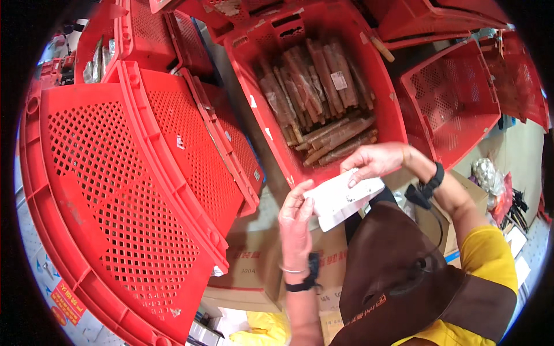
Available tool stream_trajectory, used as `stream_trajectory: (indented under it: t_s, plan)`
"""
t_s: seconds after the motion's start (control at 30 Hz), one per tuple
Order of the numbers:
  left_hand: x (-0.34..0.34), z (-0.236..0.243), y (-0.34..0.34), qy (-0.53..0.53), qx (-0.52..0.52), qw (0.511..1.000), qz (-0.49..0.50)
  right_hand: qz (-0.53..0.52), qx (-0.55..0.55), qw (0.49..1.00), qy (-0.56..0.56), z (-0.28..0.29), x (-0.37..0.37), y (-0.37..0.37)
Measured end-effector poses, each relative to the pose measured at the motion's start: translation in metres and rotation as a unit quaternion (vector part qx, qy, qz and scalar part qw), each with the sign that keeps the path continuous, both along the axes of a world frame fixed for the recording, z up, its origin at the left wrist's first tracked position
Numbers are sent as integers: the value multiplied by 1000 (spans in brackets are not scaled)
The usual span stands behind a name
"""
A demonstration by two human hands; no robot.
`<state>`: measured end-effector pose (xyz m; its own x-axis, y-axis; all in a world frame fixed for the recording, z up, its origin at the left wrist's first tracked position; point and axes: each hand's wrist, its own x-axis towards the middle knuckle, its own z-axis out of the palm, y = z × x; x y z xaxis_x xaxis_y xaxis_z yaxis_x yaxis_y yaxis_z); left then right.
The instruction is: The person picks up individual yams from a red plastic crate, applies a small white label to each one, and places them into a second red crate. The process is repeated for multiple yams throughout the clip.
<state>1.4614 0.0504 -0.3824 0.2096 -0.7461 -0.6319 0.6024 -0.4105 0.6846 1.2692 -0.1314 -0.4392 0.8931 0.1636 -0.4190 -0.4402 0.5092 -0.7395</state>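
Head view shows white paper [336, 203], slightly bent, dark-marked; left hand [296, 216] and right hand [378, 162] pinch it.

Holds the left hand [295, 222] out in front, fingers [300, 189] bent. Bends the right arm [455, 196] and pinches with the right hand [378, 161].

Small dark print stands on the white paper [340, 202]; a white label [339, 80] with faint marks sits on a wrapped brown bundle [326, 69]; a cardboard box [245, 262] bears red characters above smaller dark print; red characters also mark the carton [329, 260] beside it; orange lettering crosses the brown apron [392, 262]; yellowish characters stand on a red-orange sign [66, 305].
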Motion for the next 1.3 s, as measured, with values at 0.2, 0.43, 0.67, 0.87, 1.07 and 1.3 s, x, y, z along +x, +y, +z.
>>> stream_trajectory:
  t_s: [0.2, 0.43, 0.67, 0.87, 1.07, 1.3]
  plan:
    - [22, -4, 15, 27, 100, 943, -317, 178, -147, 963, -136, 0, 47, -9]
    - [-7, -17, 46, 75, 100, 991, -56, -98, -573, 803, -133, 36, 20, 83]
    - [-16, -10, 46, 36, 36, 994, -98, -135, -572, 796, -147, 30, 9, 103]
    - [-17, -19, 32, 28, 15, 987, -158, -161, -467, 864, -100, 35, 0, 96]
    - [-28, -35, 27, 146, 19, 971, -191, -64, 82, 993, 56, -5, 1, 26]
    - [-25, -47, 1, 41, 51, 998, -3, -220, -236, 944, -68, -8, 30, 17]
